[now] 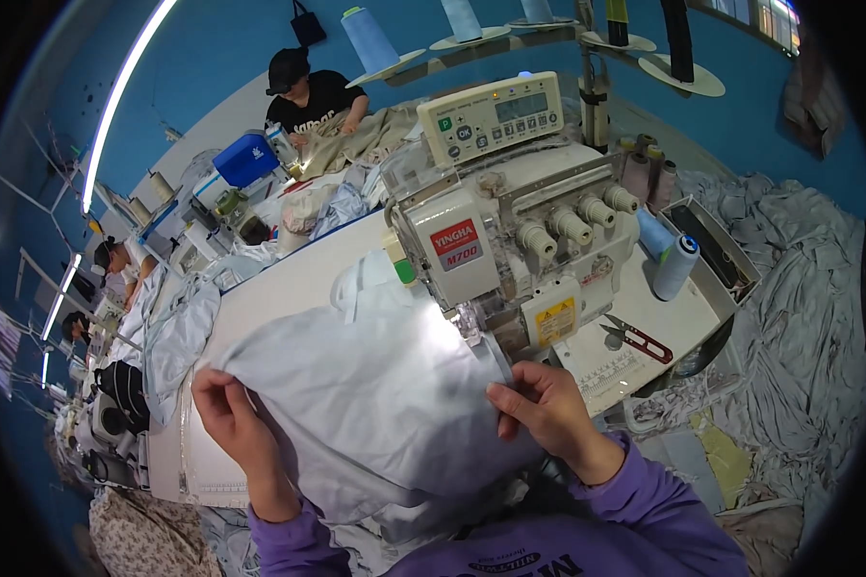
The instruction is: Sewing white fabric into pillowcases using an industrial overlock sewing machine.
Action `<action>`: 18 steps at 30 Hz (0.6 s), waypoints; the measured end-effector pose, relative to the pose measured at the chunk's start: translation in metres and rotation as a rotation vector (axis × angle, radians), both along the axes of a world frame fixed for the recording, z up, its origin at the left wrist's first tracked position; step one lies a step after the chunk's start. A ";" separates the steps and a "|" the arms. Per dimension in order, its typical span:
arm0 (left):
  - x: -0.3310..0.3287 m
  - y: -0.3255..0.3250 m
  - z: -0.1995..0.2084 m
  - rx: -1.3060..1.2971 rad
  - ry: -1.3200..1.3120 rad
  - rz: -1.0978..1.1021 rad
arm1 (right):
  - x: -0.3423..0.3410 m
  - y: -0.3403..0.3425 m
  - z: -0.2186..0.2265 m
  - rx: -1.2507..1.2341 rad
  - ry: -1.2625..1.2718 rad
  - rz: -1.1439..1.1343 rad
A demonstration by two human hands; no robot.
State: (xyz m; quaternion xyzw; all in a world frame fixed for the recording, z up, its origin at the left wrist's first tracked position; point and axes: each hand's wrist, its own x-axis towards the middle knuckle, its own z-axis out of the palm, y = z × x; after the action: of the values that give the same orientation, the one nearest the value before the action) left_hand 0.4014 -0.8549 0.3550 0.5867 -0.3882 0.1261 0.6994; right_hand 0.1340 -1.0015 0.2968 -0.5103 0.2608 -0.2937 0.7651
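Note:
A pale grey-blue piece of fabric (pixel 356 385) lies spread over the table in front of a white overlock sewing machine (pixel 452 250). Its far right edge runs in under the lit presser foot (pixel 470 322). My left hand (pixel 233 413) pinches the fabric's left edge between thumb and fingers. At the right, my right hand (pixel 544 404) grips the fabric's edge close to the machine, thumb on top. A narrow strip of the same pale cloth (pixel 356 293) lies looped at the far side of the fabric. The fabric's near part hangs toward my lap.
Red-handled thread snips (pixel 640 338) and a light-blue thread cone (pixel 676 269) lie right of the machine, beside an open box (pixel 712 245). Heaped grey fabric (pixel 789 317) fills the right side. Across the table, a person (pixel 313 106) in black handles beige cloth.

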 end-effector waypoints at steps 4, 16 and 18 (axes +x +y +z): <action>0.024 -0.018 0.020 -0.044 -0.055 -0.077 | -0.002 -0.001 0.000 -0.021 0.013 0.018; 0.061 -0.065 0.097 -0.068 -0.268 -0.056 | -0.002 -0.001 0.000 0.033 -0.042 0.022; 0.075 -0.068 0.110 -0.060 -0.341 0.001 | -0.002 0.000 0.000 0.043 -0.031 0.021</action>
State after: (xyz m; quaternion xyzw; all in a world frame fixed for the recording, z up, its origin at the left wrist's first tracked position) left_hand 0.4769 -0.9232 0.4653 0.5358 -0.4971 0.2356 0.6405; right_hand 0.1322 -1.0017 0.2970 -0.4920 0.2499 -0.2877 0.7828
